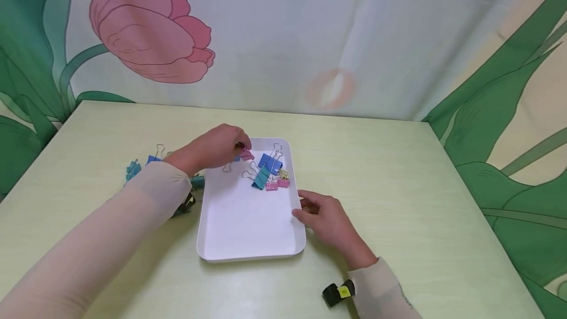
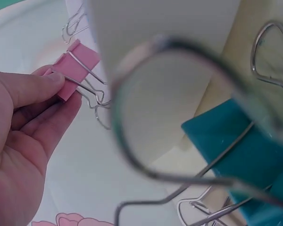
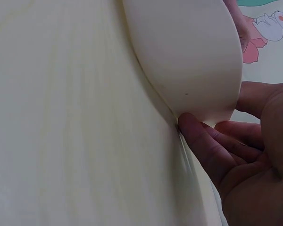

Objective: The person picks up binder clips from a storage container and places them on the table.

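Observation:
Over the far left part of the white tray [image 1: 248,230], my left hand [image 1: 219,146] pinches a pink binder clip [image 2: 82,59] between thumb and fingers. My right hand [image 1: 325,215] grips the tray's right edge, with the thumb and fingertips at its wall [image 3: 193,61]. Inside the tray, a blue binder clip [image 1: 271,163], a teal binder clip [image 1: 261,178], pink binder clips [image 1: 272,186] and a yellow one [image 1: 283,175] lie clustered at the far right. Another blue clip [image 1: 236,158] sits near my left hand, partly hidden.
Left of the tray lies a pile of binder clips, among them a teal clip [image 1: 133,169], a blue clip [image 1: 154,158] and a black clip [image 1: 188,204]. My left forearm covers part of it. A patterned cloth [image 1: 274,38] hangs behind the table [image 1: 398,176].

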Tool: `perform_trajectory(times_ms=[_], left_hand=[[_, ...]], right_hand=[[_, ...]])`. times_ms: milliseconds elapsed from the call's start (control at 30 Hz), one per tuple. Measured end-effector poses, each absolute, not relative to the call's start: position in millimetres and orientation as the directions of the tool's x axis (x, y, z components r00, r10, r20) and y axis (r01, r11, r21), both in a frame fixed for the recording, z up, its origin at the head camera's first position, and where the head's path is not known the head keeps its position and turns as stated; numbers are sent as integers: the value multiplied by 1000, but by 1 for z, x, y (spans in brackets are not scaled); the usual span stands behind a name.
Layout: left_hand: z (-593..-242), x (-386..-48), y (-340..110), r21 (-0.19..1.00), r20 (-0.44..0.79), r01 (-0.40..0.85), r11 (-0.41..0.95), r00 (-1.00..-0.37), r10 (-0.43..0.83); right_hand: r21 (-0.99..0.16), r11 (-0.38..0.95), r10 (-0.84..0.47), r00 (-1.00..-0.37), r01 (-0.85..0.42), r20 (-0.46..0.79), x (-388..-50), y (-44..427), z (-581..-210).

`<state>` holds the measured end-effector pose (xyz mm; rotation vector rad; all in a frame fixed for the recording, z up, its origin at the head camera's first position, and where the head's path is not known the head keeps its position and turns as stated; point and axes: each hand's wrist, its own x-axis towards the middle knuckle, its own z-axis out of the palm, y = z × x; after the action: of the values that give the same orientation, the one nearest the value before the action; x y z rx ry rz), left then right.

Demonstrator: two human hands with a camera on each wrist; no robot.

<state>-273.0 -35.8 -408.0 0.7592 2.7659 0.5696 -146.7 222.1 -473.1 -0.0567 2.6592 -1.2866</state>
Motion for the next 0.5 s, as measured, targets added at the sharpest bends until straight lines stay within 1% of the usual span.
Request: perform_trajectory(times_ms=[133, 300, 500], left_hand=[[-403, -272, -40, 444, -63, 436, 783, -857, 512], [-397, -268, -45, 445, 25, 474, 760, -855, 518], [-387, -258, -52, 485, 40, 450, 750, -868, 495]], right_hand=[[-782, 622, -121, -982, 38, -144, -147, 222, -473], [-784, 620, -120, -982, 39, -144, -146, 221, -473], [-782, 623, -122, -982, 35, -141, -147, 222, -474]])
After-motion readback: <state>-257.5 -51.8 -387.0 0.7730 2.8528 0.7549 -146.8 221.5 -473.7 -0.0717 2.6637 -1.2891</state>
